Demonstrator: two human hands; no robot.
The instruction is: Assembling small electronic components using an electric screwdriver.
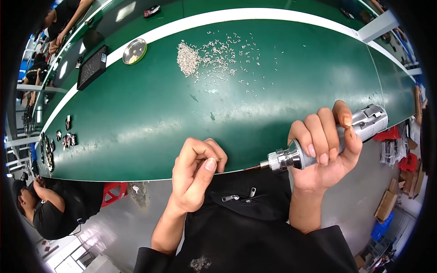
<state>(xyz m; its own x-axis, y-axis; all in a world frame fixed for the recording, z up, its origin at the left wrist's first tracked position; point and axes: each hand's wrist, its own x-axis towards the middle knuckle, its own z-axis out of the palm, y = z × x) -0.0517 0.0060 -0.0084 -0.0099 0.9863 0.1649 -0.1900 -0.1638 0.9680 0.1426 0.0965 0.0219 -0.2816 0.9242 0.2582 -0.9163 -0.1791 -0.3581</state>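
Right hand (325, 148) squeezing silver metal driver tool (318, 143) tight around middle, just over table edge; tool looking hard, heavy, bit slippery. Left hand (195, 170) pinching something tiny, too small for telling. Farther: little pins (214, 57) lying loose on green table (136, 123). Round metal dish (134, 51) holding pale bits.

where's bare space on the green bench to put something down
Bare green table lies between the screw pile and the near edge by the left hand, and right of the scatter above the driver. Crowded: far edge by dish, tray, left-end parts.
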